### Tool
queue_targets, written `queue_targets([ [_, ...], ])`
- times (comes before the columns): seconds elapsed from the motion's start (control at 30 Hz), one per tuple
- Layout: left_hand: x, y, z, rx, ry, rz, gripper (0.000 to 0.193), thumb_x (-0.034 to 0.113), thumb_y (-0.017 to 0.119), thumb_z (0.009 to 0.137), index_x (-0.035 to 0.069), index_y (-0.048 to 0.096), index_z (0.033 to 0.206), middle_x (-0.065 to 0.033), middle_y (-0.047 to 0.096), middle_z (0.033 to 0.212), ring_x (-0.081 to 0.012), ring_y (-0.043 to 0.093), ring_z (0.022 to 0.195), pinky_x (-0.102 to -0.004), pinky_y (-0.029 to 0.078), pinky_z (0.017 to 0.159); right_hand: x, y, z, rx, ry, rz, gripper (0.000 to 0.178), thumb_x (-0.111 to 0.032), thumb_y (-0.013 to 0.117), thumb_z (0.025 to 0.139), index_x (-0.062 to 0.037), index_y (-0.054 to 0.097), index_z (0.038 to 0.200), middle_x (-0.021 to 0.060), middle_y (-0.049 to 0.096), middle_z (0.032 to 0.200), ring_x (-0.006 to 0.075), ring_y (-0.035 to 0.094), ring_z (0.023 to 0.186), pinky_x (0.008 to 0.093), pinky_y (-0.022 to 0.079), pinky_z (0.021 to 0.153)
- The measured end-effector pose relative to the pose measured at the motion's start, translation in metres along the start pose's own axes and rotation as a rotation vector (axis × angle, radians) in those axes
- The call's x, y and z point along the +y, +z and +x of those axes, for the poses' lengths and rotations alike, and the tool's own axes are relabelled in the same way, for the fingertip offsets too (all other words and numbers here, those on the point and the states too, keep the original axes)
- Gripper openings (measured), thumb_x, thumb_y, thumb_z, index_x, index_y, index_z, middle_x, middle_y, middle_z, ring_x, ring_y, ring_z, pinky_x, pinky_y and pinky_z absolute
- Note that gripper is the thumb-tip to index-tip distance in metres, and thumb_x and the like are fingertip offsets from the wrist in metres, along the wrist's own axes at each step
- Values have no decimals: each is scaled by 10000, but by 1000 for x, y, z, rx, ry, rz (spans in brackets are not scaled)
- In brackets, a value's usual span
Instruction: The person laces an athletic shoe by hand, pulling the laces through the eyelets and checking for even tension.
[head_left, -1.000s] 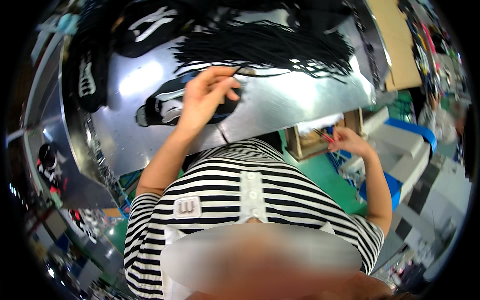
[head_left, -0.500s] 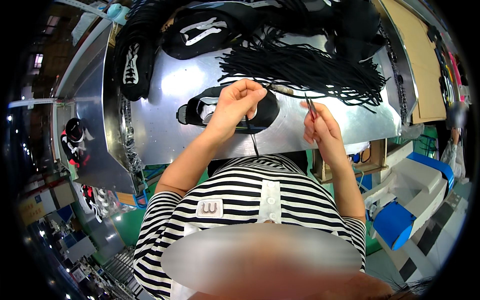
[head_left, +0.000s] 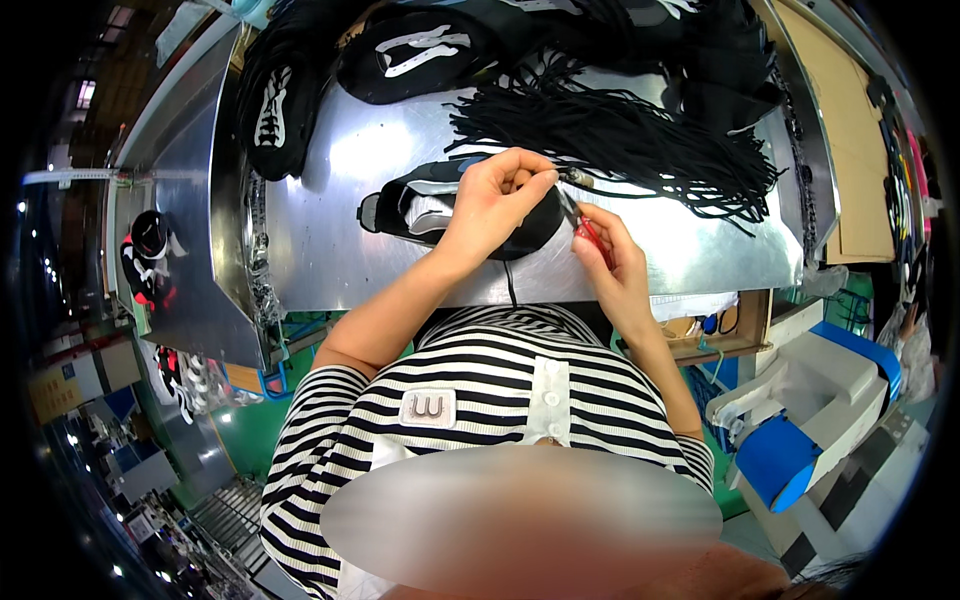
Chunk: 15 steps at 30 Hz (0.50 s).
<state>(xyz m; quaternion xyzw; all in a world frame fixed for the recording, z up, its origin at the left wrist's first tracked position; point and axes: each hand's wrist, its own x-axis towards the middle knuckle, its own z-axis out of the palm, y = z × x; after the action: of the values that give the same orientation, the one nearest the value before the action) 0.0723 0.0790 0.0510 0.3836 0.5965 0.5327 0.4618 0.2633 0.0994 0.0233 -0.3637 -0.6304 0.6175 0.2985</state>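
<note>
The black textile shoe upper with a grey-white lining point(head_left: 425, 214) lies on its side, or nearly so, on the brushed-steel worktable point(head_left: 310, 240); its toe points right. The left hand point(head_left: 500, 198) is over the shoe's middle, thumb and forefinger pinched together at its toe end, apparently on a thin dark strand point(head_left: 564, 172); the contact is too small to confirm. The right hand point(head_left: 612, 262), just right of the toe, has its fingers wrapped around small red-handled metal snips point(head_left: 592, 237), tips near the left fingertips. Whether the blades are parted cannot be determined.

Beyond the shoe lies a loose bundle of flat black laces point(head_left: 620, 140); a single black cord point(head_left: 511, 288) runs from its near side toward the table edge.

Risks, as judged: a slip of the pinch could bring the blades onto a fingertip; poor dark-on-dark contrast could lead to nicking the toe or a neighbouring lace.
</note>
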Motion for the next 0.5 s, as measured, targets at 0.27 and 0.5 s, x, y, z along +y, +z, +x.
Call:
queue_targets([
  [0.27, 0, -4, 1, -75, -69, -86, 134, 125, 645, 921, 5, 661, 981, 58, 544, 652, -14, 418, 531, -179, 304, 487, 2, 10, 12, 45, 110, 212, 363, -196, 534, 1003, 4, 538, 1306, -17, 560, 882, 11, 425, 658, 151, 324, 561],
  [0.5, -5, -3, 2, -116, -76, -51, 144, 113, 645, 916, 8, 672, 1011, 47, 567, 674, -12, 434, 549, -176, 318, 486, 9, 12, 21, 76, 105, 336, 340, -160, 538, 1002, 17, 556, 1291, -13, 557, 834, 3, 370, 567, 148, 258, 493],
])
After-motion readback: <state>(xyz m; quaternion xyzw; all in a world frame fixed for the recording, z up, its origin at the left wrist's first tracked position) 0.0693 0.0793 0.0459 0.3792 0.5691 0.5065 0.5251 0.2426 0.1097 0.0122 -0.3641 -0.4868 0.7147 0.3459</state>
